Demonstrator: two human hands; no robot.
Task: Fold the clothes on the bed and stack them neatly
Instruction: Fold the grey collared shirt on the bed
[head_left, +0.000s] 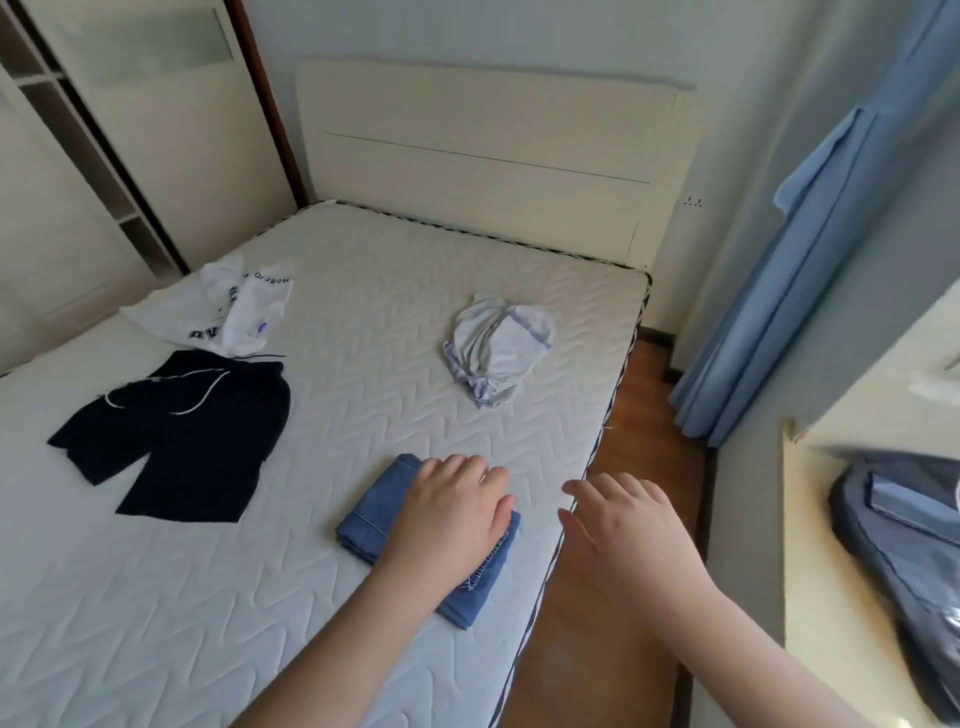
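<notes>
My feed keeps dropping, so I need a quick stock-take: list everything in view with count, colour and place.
folded denim garment: 1, blue, near right edge of mattress
black shorts: 1, black with white drawstring, spread flat at left
white T-shirt: 1, white with dark lettering, crumpled, far left
pale garment: 1, light blue-grey, bunched, middle right
mattress: 1, white quilted
headboard: 1, cream
curtain: 1, blue, right
bag: 1, dark blue, on ledge at right
left hand: flat on folded denim garment
right hand: open, over mattress edge
</notes>
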